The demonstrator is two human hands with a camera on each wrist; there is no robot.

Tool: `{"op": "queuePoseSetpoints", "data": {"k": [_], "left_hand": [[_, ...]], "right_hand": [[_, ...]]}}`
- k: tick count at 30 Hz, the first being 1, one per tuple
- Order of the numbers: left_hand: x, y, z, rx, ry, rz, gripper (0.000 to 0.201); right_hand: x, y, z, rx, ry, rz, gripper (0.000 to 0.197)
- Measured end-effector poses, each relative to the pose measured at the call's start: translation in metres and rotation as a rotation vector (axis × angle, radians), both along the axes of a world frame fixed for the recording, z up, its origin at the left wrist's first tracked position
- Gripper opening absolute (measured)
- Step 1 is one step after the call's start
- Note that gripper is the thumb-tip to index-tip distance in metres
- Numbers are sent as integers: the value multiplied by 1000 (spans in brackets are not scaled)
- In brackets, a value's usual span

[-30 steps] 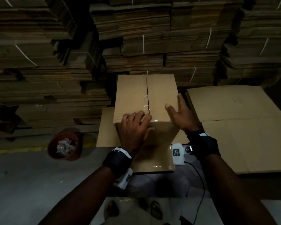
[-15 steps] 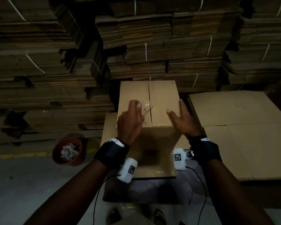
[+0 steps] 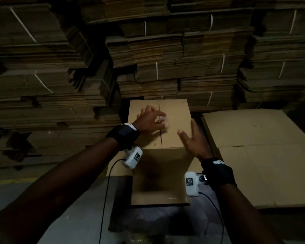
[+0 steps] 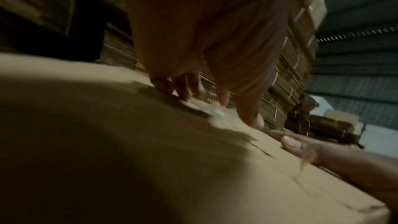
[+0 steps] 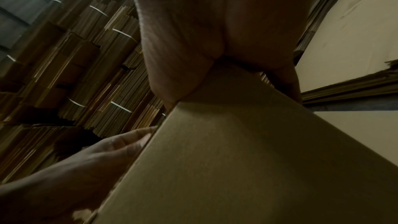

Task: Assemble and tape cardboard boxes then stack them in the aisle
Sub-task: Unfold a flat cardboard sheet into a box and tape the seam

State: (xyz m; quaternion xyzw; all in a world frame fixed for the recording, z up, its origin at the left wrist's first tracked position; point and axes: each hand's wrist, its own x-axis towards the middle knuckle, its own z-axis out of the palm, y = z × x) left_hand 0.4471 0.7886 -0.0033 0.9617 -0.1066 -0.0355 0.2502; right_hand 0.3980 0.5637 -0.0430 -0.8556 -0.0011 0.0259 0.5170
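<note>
A brown cardboard box (image 3: 176,110) stands upright in front of me with its top flaps closed along a centre seam. My left hand (image 3: 152,120) lies on the top over the seam. Its fingers are spread and press a strip of clear tape (image 4: 215,111) onto the cardboard (image 4: 129,151). My right hand (image 3: 195,143) braces the box's right top edge, thumb on the top face and fingers down the side. The right wrist view shows the palm (image 5: 204,48) against the box corner (image 5: 237,159), with my left hand (image 5: 96,156) at the far edge.
Tall stacks of flattened, strapped cardboard (image 3: 165,59) fill the back and left. A pile of large flat cardboard sheets (image 3: 253,138) lies close on the right of the box. Grey floor (image 3: 60,199) shows at the lower left. Wrist-camera cables hang below both arms.
My left hand has slid from the near edge of the box top along the seam to the middle and spread flat over the tape. The right hand has stayed on the right edge.
</note>
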Motion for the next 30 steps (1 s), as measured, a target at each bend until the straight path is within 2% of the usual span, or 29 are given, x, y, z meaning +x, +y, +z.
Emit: {"op": "queuePoseSetpoints", "data": {"k": [2,3,4,7,9,11,13,14,15,17,19,21,23,25,26,28,30], "left_hand": [[7,2,6,40,89,-75,91],[10,1,12,12,142,-109,95],[14,-1,17,18,181,-135,88],[30,-5,30,92,166,-148,39],[44,-2,29,-81,103,-40,20],[56,1,25,-371,143,130,5],[64,7,18,-746,219,311,22],[68,9,16,-865,212,371,26],[73,11,13,-899,168,396,23],[79,13,14,-746,55,364,7],[89,15,10,-481,-6,243,20],[99,17,6,-104,-20,114,35],[107,20,6,192,-8,67,57],[103,20,18,197,70,22,63],[100,18,23,128,123,-4,57],[101,14,29,52,168,-33,35],[108,12,35,39,115,-27,13]], "right_hand": [[-1,1,1,-3,-14,1,79],[-1,1,3,0,-19,4,79],[-1,1,3,6,-20,7,78],[-1,1,4,17,-16,31,75],[0,-1,2,6,-16,33,78],[2,-2,-1,-7,-13,24,82],[3,-1,-3,-17,1,17,83],[4,0,-3,-25,1,15,83],[4,1,-3,-35,-1,17,83],[5,1,-3,-42,-3,19,82],[7,0,-5,-41,1,19,82],[8,0,-6,-39,-2,14,83],[8,0,-7,-45,2,16,83],[9,0,-7,-42,5,20,83],[9,0,-7,-40,3,20,83],[9,1,-7,-51,-2,19,84],[9,2,-7,-55,1,18,84]]}}
